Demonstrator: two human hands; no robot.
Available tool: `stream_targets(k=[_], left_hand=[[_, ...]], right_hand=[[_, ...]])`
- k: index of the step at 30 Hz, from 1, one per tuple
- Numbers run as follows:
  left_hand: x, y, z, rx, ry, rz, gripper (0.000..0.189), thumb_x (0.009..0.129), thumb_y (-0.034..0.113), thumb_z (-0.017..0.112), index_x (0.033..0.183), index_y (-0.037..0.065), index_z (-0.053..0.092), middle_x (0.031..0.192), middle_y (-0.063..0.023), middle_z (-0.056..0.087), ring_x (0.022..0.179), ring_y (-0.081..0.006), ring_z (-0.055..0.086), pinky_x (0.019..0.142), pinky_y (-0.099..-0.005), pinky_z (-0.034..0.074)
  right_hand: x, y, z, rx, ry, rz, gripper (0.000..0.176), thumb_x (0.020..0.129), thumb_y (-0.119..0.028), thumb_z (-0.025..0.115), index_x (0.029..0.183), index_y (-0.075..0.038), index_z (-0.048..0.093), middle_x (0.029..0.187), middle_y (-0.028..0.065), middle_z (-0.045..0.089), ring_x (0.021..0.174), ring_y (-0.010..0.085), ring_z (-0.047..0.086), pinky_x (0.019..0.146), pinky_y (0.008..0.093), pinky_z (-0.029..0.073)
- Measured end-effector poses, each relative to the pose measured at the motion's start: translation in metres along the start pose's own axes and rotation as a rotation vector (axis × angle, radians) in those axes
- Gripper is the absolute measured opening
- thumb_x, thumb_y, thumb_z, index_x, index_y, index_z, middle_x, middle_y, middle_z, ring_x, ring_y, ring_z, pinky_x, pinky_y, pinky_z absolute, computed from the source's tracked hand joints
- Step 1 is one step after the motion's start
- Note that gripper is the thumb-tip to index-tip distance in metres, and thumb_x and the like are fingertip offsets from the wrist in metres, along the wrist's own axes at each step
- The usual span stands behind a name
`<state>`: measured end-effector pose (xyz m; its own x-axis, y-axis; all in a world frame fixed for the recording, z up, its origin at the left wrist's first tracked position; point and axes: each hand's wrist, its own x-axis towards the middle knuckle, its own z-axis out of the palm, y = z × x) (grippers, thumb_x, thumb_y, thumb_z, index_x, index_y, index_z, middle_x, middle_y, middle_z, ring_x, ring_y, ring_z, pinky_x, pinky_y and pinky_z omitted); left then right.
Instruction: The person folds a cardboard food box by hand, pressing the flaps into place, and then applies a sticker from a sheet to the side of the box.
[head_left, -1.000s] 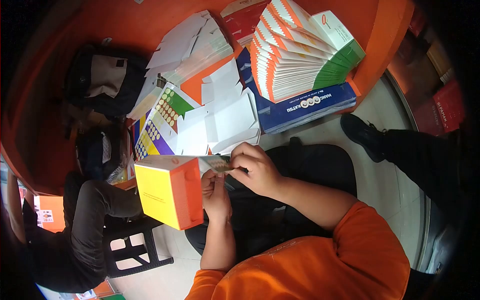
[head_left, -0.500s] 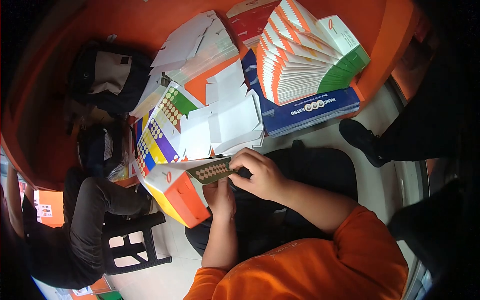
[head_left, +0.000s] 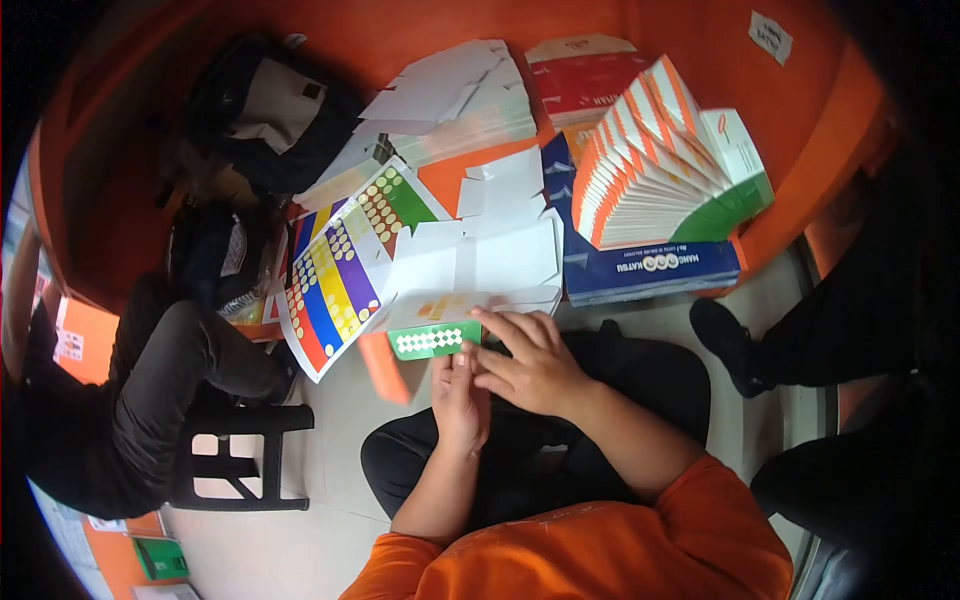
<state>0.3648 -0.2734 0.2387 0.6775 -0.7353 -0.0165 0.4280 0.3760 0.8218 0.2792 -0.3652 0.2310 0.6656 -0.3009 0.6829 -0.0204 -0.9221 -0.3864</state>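
A partly folded cardboard food box is held just above my lap. Its green panel with white diamonds faces me, and an orange side, smeared by motion, hangs at its left. My left hand grips the lower edge of the box from below, thumb near the panel. My right hand is at the right end of the panel, fingers bent against its edge. Just beyond the box lie unfolded white carton blanks. To their left is a printed sheet with coloured bands and rows of yellow dots.
Fanned cartons with orange and green edges rest on a stack of blue cartons. Red cartons lie behind. A dark bag stands at back left. Another person's leg and a black stool are at left; a shoe is at right.
The box has turned in my hands, so its diamond panel now looks bright green and its orange side has swung lower left and narrowed. The view has shifted slightly.
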Motion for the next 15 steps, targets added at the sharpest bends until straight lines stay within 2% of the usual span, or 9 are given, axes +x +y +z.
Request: stream_targets(k=[1,3,4,5,7,8,11,13,15], left_hand=[[0.0,0.004,0.003,0.082,0.047,0.008,0.026,0.09,0.01,0.045,0.115,0.001,0.042,0.102,-0.0074,0.054,0.087,-0.0133,0.054,0.083,-0.0274,0.041],[-0.004,0.013,-0.016,0.092,0.069,-0.095,0.023,0.089,0.01,0.047,0.111,0.002,0.045,0.085,-0.0011,0.054,0.061,-0.0057,0.046,0.068,-0.0226,0.041],[-0.009,0.023,0.0,0.048,0.136,-0.061,0.02,0.089,0.011,0.047,0.108,0.004,0.046,0.076,0.0034,0.05,0.051,-0.0021,0.034,0.06,-0.0205,0.037],[-0.012,0.03,0.002,-0.077,0.123,-0.058,0.02,0.09,0.014,0.047,0.107,0.005,0.047,0.075,0.0037,0.05,0.052,-0.0022,0.037,0.062,-0.0214,0.038],[-0.017,0.047,-0.004,-0.188,0.135,-0.138,0.021,0.09,0.018,0.047,0.107,0.005,0.047,0.074,0.0036,0.05,0.051,-0.0023,0.037,0.062,-0.0228,0.039],[-0.021,0.053,-0.009,-0.216,0.082,-0.215,0.021,0.091,0.019,0.047,0.106,0.005,0.047,0.071,0.0036,0.049,0.051,-0.0024,0.038,0.063,-0.0231,0.039],[-0.038,0.066,-0.022,-0.233,-0.2,-0.332,0.019,0.091,0.021,0.046,0.098,0.004,0.052,0.066,0.0012,0.052,0.057,-0.0059,0.047,0.065,-0.0247,0.041],[-0.049,0.072,-0.038,0.243,-0.216,-0.283,0.025,0.092,0.022,0.044,0.094,0.001,0.056,0.068,-0.0038,0.057,0.065,-0.0088,0.052,0.067,-0.0255,0.043],[-0.06,0.107,-0.043,0.818,-0.44,-0.274,0.037,0.091,0.03,0.045,0.094,-0.004,0.057,0.079,-0.0097,0.06,0.073,-0.0126,0.054,0.07,-0.0264,0.043]], right_hand=[[0.0,-0.002,0.0,-0.006,-0.009,-0.021,0.033,0.072,-0.031,0.066,0.1,-0.014,0.062,0.131,0.0089,0.039,0.105,0.0243,0.046,0.088,0.0378,0.033],[0.0,-0.004,-0.003,0.21,-0.036,-0.059,0.036,0.071,-0.031,0.067,0.105,-0.017,0.062,0.131,0.012,0.037,0.107,0.0269,0.045,0.09,0.0396,0.034],[-0.002,-0.001,-0.002,0.259,0.026,-0.102,0.045,0.064,-0.027,0.074,0.107,-0.018,0.062,0.131,0.0175,0.035,0.109,0.0316,0.043,0.091,0.0421,0.035],[-0.005,-0.001,0.0,0.26,0.102,-0.133,0.058,0.061,-0.027,0.077,0.115,-0.022,0.055,0.132,0.0178,0.034,0.111,0.032,0.043,0.09,0.0451,0.035],[-0.005,0.0,0.0,0.137,0.214,-0.193,0.07,0.06,-0.028,0.078,0.122,-0.022,0.047,0.133,0.0176,0.032,0.113,0.033,0.043,0.09,0.0478,0.035],[-0.004,-0.001,-0.001,0.137,0.199,-0.161,0.068,0.061,-0.027,0.077,0.122,-0.022,0.047,0.134,0.0142,0.032,0.119,0.0297,0.04,0.091,0.0485,0.035],[-0.004,-0.01,-0.009,0.192,0.166,-0.068,0.06,0.063,-0.022,0.073,0.118,-0.015,0.049,0.117,0.0063,0.053,0.105,0.0217,0.052,0.089,0.0426,0.037],[-0.002,-0.013,-0.023,0.043,0.094,-0.078,0.047,0.063,-0.017,0.07,0.107,-0.012,0.056,0.097,0.0025,0.06,0.087,0.0197,0.058,0.078,0.0367,0.042],[0.004,-0.02,-0.039,0.008,0.075,-0.03,0.033,0.061,-0.014,0.069,0.092,-0.011,0.059,0.084,0.0024,0.059,0.074,0.021,0.057,0.068,0.0335,0.043]])
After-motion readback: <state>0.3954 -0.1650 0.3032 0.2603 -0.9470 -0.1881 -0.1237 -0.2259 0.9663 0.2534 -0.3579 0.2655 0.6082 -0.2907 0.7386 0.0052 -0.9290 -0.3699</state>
